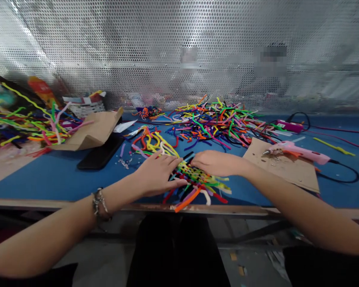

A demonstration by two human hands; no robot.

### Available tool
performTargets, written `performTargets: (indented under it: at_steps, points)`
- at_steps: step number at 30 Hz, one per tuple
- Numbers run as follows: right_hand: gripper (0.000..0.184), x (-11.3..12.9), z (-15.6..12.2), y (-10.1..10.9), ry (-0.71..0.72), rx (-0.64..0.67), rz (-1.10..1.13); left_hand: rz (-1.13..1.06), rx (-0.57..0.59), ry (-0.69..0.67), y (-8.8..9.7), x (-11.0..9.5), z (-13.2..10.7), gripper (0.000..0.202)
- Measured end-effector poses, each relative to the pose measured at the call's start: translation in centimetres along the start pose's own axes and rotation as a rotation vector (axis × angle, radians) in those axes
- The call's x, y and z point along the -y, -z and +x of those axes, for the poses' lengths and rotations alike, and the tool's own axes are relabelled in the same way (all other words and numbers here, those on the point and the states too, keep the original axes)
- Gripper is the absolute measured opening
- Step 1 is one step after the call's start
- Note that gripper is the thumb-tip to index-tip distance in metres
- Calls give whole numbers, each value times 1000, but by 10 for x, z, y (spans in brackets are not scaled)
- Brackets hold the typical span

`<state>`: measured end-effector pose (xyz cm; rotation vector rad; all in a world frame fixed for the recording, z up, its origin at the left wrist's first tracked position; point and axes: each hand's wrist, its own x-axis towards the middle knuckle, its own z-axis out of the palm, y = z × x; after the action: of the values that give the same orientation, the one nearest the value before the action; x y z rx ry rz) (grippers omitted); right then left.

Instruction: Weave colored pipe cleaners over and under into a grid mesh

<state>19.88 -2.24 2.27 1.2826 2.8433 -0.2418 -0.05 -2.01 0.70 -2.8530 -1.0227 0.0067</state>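
Note:
A woven mat of multicoloured pipe cleaners [194, 177] lies near the table's front edge, its loose ends sticking out on several sides. My left hand [157, 173] rests flat over the mat's left side, thumb and fingers spread. From the right, my right hand [214, 162] reaches over the mat's far part with its fingers curled together onto the pipe cleaners; the fingertips are partly hidden. Short black and light blue ends show just beside those fingers. Yellow and red pipe cleaners [155, 141] curve away behind my left hand.
A big heap of pipe cleaners [218, 121] lies at the back. On the right, a pink glue gun [302, 152] rests on cardboard [296, 171], its cable trailing. To the left are a black phone [101, 153], a brown paper piece [92, 129] and more pipe cleaners [26, 127].

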Motion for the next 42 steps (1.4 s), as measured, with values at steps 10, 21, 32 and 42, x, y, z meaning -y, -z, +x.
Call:
performTargets:
  at_steps: [10, 21, 32, 42]
  points:
    - [12, -24, 3, -27, -11, -263, 103, -102, 54, -75, -29, 10, 8, 55]
    - [12, -27, -2, -31, 24, -261, 75, -87, 56, -123, -27, 9, 10, 54]
    - [16, -23, 2, -31, 15, -177, -28, -80, 73, -119, -26, 9, 10, 54]
    - [22, -17, -7, -30, 32, -130, -157, -87, 97, -109, -25, 9, 11, 56]
